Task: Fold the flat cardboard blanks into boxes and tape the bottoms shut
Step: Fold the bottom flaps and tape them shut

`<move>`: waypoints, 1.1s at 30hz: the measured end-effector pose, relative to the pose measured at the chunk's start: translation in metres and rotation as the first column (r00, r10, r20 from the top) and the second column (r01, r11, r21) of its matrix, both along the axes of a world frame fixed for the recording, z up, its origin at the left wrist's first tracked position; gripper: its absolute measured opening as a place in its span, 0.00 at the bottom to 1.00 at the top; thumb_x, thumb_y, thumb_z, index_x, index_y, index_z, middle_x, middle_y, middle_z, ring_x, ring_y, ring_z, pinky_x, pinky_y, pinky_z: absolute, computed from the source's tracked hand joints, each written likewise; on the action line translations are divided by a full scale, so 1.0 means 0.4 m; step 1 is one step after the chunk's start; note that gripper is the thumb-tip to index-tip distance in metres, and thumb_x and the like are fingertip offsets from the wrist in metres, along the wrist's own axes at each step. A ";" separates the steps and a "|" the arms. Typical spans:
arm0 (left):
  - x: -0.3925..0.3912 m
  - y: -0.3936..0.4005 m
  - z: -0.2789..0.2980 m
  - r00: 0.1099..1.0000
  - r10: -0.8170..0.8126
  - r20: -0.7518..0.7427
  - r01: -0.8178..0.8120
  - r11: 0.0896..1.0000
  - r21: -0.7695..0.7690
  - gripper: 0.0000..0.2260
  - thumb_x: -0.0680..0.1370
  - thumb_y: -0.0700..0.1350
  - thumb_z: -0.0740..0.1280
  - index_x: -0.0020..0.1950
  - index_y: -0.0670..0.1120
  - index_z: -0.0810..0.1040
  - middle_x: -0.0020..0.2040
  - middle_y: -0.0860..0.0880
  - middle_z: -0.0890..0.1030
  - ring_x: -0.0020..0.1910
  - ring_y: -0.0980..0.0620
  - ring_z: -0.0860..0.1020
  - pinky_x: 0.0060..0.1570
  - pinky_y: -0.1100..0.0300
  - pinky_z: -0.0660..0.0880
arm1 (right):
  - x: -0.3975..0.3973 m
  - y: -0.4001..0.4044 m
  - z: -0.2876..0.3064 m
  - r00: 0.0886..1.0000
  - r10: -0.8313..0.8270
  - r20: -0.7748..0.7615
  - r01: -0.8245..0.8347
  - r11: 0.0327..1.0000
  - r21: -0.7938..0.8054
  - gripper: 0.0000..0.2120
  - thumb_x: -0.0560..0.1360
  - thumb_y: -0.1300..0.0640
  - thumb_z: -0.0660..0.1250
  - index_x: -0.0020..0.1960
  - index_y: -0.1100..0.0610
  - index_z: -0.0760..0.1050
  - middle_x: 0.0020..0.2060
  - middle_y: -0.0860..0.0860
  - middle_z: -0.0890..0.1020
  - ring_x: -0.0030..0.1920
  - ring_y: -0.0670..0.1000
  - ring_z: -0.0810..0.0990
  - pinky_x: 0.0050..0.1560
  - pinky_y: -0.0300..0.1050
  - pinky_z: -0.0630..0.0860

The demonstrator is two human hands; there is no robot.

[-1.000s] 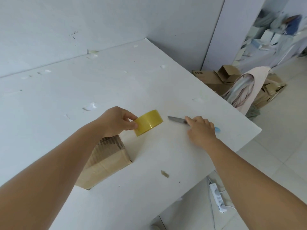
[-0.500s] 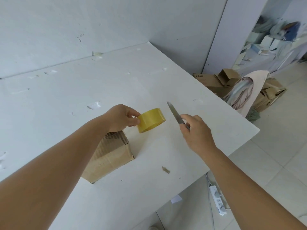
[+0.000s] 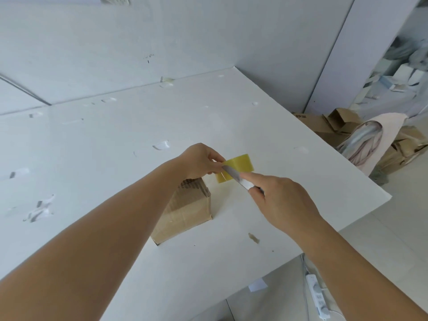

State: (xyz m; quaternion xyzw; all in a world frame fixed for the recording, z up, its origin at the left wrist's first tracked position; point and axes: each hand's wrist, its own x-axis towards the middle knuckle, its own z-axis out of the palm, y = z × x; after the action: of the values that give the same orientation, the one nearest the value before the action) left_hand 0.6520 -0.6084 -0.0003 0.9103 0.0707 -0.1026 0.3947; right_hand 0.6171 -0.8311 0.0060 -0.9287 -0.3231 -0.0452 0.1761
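At frame centre, the left hand (image 3: 201, 162) pinches a yellow tape roll (image 3: 238, 166) above the white table (image 3: 115, 135); the right hand (image 3: 286, 203) grips a knife (image 3: 235, 177), blade laid against the roll. A folded cardboard box (image 3: 187, 210) stands on the table just below the roll.

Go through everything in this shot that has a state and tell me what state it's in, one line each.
Left hand: pinching the tape roll.
Right hand: gripping the knife.
Tape roll: held above the table, on edge.
Knife: blade laid against the roll.
Cardboard box: folded up, standing on the table.
Power strip: lying on the floor.
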 end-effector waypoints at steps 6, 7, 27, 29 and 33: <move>-0.001 0.006 0.004 1.000 -0.006 0.027 0.007 0.999 -0.046 0.06 0.73 0.47 0.71 0.39 0.59 0.83 0.31 0.54 0.80 0.31 0.60 0.75 0.31 0.71 0.69 | -0.009 0.014 0.018 0.999 0.025 0.036 -0.020 0.992 -0.126 0.16 0.79 0.54 0.55 0.65 0.43 0.69 0.33 0.44 0.71 0.35 0.51 0.71 0.30 0.44 0.64; -0.001 0.007 0.003 0.999 -0.003 0.032 0.005 0.998 -0.056 0.05 0.72 0.47 0.71 0.39 0.58 0.83 0.30 0.55 0.79 0.30 0.61 0.74 0.30 0.72 0.69 | -0.012 0.019 0.019 0.999 0.028 0.019 -0.025 0.989 -0.145 0.16 0.79 0.54 0.55 0.64 0.44 0.69 0.35 0.45 0.74 0.36 0.52 0.73 0.32 0.44 0.67; 0.001 0.019 -0.011 0.990 0.074 0.118 -0.056 0.987 -0.148 0.07 0.73 0.45 0.71 0.40 0.58 0.83 0.32 0.57 0.80 0.35 0.56 0.74 0.40 0.61 0.72 | 0.031 0.108 -0.131 0.988 -0.011 -0.153 -0.042 0.940 -0.339 0.14 0.76 0.63 0.55 0.57 0.48 0.69 0.35 0.48 0.70 0.37 0.54 0.75 0.29 0.43 0.62; -0.001 0.024 -0.013 0.988 0.102 0.113 -0.080 0.980 -0.181 0.07 0.73 0.46 0.72 0.39 0.59 0.82 0.32 0.57 0.81 0.37 0.56 0.76 0.44 0.61 0.75 | 0.056 0.101 -0.168 0.984 -0.043 -0.172 -0.014 0.948 -0.317 0.23 0.79 0.60 0.53 0.70 0.42 0.60 0.42 0.49 0.70 0.41 0.53 0.74 0.34 0.44 0.66; -0.003 0.019 -0.013 0.986 0.121 0.110 -0.094 0.970 -0.223 0.07 0.73 0.46 0.73 0.40 0.59 0.82 0.32 0.57 0.82 0.37 0.56 0.77 0.46 0.60 0.76 | 0.076 0.093 -0.223 0.959 -0.115 -0.257 0.036 0.955 -0.293 0.28 0.80 0.59 0.53 0.75 0.38 0.51 0.50 0.51 0.65 0.46 0.51 0.70 0.40 0.45 0.70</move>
State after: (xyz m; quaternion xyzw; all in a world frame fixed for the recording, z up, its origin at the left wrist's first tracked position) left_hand 0.6509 -0.6009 -0.0057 0.8612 0.0839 -0.0317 0.5004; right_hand 0.6474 -0.7940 -0.0833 -0.9535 -0.2632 0.1229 0.0811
